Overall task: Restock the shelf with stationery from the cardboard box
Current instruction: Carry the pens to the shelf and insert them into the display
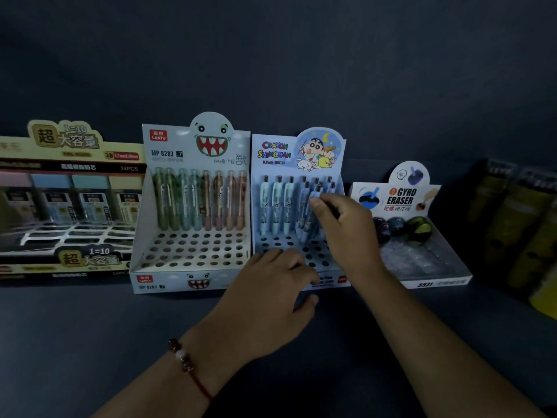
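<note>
- Our right hand (346, 224), at centre right of the frame, pinches the top of a pale blue pen (313, 206) between thumb and fingertips, and the pen stands among others in the Crayon Shinchan display box (319, 152).
- Our left hand (271, 297), lower centre, rests on the front edge of that same box with fingers bent over it; we cannot tell whether it truly grips the edge.
- A beaded bracelet (184, 362) on a red cord circles the left wrist.
- Just left of the Shinchan box stands the monster-face pencil box (168, 152), its back row filled with green, teal and brown pencils, the front holes vacant.
- At far left sits a yellow lead-refill box (69, 146).
- At right is the Gyro Eraser box (401, 197), holding dark round erasers (401, 227).
- All stand on a dark shelf (90, 342).
</note>
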{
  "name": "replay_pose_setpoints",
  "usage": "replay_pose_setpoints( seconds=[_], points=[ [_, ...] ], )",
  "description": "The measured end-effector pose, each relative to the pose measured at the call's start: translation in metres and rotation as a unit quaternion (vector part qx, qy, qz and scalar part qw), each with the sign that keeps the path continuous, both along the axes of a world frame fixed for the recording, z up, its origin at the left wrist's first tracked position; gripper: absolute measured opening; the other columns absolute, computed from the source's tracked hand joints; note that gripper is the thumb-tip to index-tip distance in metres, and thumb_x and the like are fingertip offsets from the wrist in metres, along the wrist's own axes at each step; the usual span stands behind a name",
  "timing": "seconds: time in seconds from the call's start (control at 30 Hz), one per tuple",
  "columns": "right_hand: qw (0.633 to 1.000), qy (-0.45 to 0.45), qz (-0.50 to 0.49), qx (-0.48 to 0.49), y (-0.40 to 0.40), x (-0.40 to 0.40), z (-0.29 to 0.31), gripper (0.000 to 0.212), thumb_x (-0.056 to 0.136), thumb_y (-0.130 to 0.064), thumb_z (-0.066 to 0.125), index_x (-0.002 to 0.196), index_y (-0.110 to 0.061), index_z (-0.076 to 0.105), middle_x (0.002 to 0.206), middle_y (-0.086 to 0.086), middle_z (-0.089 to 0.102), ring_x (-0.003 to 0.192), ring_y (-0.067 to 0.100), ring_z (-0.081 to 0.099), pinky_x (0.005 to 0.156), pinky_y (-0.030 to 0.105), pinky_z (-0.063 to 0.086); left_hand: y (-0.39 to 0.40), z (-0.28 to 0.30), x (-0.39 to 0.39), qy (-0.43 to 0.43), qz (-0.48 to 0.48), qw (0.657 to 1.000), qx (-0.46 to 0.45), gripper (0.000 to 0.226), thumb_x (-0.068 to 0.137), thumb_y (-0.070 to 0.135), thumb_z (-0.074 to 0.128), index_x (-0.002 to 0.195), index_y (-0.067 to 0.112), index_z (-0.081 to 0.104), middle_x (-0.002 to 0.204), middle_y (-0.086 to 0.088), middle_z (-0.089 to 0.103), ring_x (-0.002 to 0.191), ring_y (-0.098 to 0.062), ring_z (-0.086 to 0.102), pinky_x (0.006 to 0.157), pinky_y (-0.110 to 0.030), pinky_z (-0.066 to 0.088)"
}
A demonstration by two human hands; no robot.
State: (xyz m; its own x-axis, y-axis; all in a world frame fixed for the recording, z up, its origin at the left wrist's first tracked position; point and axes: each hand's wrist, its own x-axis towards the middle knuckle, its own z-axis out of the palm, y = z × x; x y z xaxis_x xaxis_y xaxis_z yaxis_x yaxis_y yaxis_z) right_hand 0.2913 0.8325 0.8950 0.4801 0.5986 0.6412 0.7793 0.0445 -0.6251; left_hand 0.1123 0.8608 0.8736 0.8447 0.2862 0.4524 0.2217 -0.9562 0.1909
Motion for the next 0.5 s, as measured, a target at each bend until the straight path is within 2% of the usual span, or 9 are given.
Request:
replay_pose_setpoints(
  seconds=[0.1, 0.2, 0.3, 0.4, 0.5],
  points=[
    [1.000, -0.018, -0.012, -0.015, 0.001, -0.001, -0.002, 0.027, 0.099, -0.038, 0.053, 0.093, -0.018, 0.070, 0.073, -0.010, 0.061, 0.068, 0.003, 0.056, 0.063, 0.029, 0.047, -0.001, 0.000, -0.001, 0.003, 0.001, 1.000, 0.002, 0.031, 0.097, 0.045, 0.047, 0.124, 0.033, 0.058, 0.119, 0.014, 0.049, 0.113, -0.007, 0.042, 0.097, -0.023, 0.030],
    [0.999, -0.027, -0.024, -0.030, 0.003, -0.003, -0.006, 0.027, 0.099, -0.038, 0.054, 0.097, -0.016, 0.071, 0.080, -0.001, 0.065, 0.072, 0.012, 0.059, 0.062, 0.030, 0.046, 0.000, 0.000, 0.000, 0.003, 0.002, 1.000, -0.002, 0.030, 0.097, 0.044, 0.049, 0.123, 0.032, 0.059, 0.120, 0.012, 0.049, 0.113, -0.009, 0.043, 0.100, -0.026, 0.032],
    [0.997, -0.052, -0.040, -0.047, 0.004, -0.004, -0.010, 0.026, 0.100, -0.036, 0.053, 0.093, -0.017, 0.068, 0.076, -0.002, 0.060, 0.069, 0.012, 0.054, 0.059, 0.029, 0.039, 0.000, -0.002, -0.001, 0.008, 0.001, 1.000, 0.004, 0.029, 0.095, 0.044, 0.049, 0.117, 0.031, 0.063, 0.117, 0.011, 0.052, 0.109, -0.011, 0.046, 0.097, -0.028, 0.036],
    [0.995, -0.059, -0.046, -0.065, 0.002, -0.008, -0.010, 0.021, 0.099, -0.027, 0.055, 0.093, -0.013, 0.070, 0.077, -0.001, 0.062, 0.073, 0.014, 0.057, 0.061, 0.030, 0.041, -0.001, 0.000, -0.002, 0.017, 0.005, 1.000, 0.003, 0.032, 0.092, 0.045, 0.046, 0.112, 0.029, 0.065, 0.113, 0.010, 0.054, 0.104, -0.012, 0.048, 0.094, -0.029, 0.038],
    [0.996, -0.004, -0.029, -0.085, -0.007, -0.018, -0.003, 0.023, 0.097, -0.021, 0.058, 0.110, -0.008, 0.072, 0.104, 0.006, 0.073, 0.095, 0.020, 0.067, 0.079, 0.034, 0.053, -0.002, 0.002, -0.004, 0.038, 0.000, 0.999, -0.014, 0.028, 0.098, 0.042, 0.049, 0.121, 0.030, 0.060, 0.119, 0.010, 0.050, 0.109, -0.012, 0.044, 0.096, -0.028, 0.034]
  ],
)
